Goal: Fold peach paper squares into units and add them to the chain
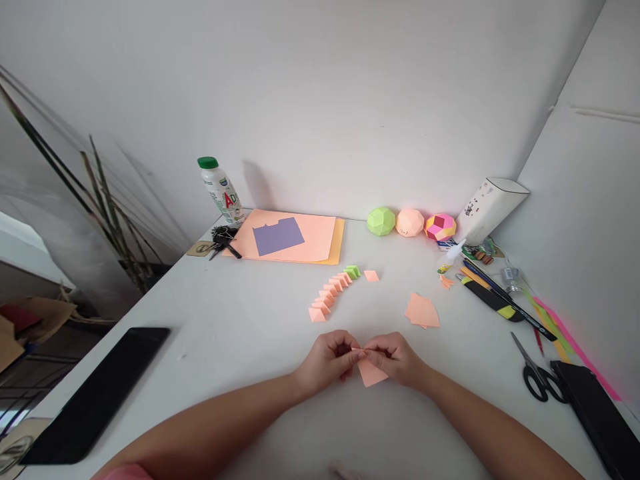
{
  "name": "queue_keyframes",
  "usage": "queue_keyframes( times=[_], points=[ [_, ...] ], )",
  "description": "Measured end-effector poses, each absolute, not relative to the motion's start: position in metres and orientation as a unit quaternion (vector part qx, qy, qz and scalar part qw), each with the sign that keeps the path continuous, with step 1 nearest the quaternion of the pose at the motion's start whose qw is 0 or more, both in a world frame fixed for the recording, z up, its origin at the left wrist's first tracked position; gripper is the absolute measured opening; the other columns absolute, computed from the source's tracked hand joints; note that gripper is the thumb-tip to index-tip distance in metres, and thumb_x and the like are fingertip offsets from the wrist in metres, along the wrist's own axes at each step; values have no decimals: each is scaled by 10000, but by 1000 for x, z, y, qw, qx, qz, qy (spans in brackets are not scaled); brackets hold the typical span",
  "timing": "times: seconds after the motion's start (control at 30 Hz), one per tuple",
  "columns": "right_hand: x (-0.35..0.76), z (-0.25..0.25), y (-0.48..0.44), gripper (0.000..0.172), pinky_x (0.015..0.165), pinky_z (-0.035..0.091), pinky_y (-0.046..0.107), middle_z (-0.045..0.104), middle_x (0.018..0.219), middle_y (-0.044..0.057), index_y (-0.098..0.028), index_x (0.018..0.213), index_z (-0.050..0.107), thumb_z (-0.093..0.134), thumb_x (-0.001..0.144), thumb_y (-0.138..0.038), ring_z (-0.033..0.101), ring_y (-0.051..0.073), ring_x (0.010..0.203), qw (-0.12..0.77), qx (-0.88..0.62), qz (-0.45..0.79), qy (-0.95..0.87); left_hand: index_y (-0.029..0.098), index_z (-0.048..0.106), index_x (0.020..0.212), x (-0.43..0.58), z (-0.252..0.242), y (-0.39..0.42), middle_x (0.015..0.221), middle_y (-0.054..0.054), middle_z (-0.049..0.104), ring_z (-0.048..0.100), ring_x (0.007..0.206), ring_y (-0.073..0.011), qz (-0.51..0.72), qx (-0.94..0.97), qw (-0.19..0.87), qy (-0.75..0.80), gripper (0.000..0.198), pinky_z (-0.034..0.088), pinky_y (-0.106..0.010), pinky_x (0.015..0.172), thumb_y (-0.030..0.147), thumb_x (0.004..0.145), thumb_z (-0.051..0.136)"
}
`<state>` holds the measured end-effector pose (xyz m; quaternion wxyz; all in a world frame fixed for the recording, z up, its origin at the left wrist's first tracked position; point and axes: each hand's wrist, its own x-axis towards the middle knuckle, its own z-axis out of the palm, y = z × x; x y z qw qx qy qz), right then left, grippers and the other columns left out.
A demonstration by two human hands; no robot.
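Close together at the near middle of the table, my left hand (334, 359) and my right hand (395, 360) both pinch the upper edge of a peach paper piece (373, 375). Its lower part hangs below the fingertips; the pinched edge is partly covered by my thumbs. Just beyond my left hand runs a curved row of small folded paper pieces (331, 292), mostly peach with light green ones at the far end. One peach folded piece (371, 275) lies apart, right of that end. Past my right hand is a small pile of peach paper pieces (423, 311).
Three paper balls (410, 223) stand by the wall. Scissors (537, 373), a cutter (490, 300) and a glue bottle (453, 255) lie right. Peach sheets (315, 237) with a purple scrap (279, 236), a bottle (223, 190) and a black tablet-like slab (100, 393) are left.
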<state>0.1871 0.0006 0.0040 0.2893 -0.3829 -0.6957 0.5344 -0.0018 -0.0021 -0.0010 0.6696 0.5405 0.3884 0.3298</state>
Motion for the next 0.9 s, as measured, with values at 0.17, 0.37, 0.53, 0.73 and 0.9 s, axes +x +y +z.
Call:
queue_keyframes(
  times=[0.17, 0.37, 0.53, 0.73, 0.9],
  points=[
    [187, 5, 1, 270, 444, 229, 223, 373, 528, -41, -147, 693, 640, 518, 854, -326, 287, 83, 477, 286, -383, 536, -696, 165, 515, 698, -2, -1, -3, 478, 57, 490, 465, 416, -82, 331, 542, 667, 390, 247, 375, -193, 407, 379, 790, 598],
    [188, 4, 2, 296, 451, 236, 227, 360, 536, -38, -155, 633, 586, 525, 839, -359, 294, 92, 495, 277, -392, 539, -692, 169, 502, 681, -1, 0, -4, 450, 58, 488, 443, 392, -80, 337, 540, 660, 400, 256, 364, -194, 400, 386, 788, 583],
    [189, 3, 3, 289, 459, 235, 222, 352, 545, -42, -154, 636, 561, 530, 839, -356, 296, 92, 505, 281, -401, 556, -671, 178, 470, 668, -2, 3, -4, 428, 60, 499, 415, 367, -74, 354, 526, 652, 415, 279, 342, -192, 400, 406, 812, 541],
    [190, 5, 3, 296, 465, 243, 221, 355, 543, -44, -154, 633, 553, 538, 831, -374, 301, 94, 509, 286, -415, 556, -661, 183, 458, 674, -3, 11, -3, 500, 45, 522, 466, 414, -92, 382, 483, 672, 412, 332, 380, -213, 428, 468, 845, 465],
    [189, 4, 3, 289, 474, 273, 223, 395, 550, -34, -154, 657, 593, 539, 830, -378, 336, 101, 520, 286, -416, 552, -664, 169, 505, 746, -2, 9, -4, 514, 58, 474, 429, 439, -80, 346, 526, 680, 377, 274, 348, -205, 441, 431, 799, 564]
  ],
)
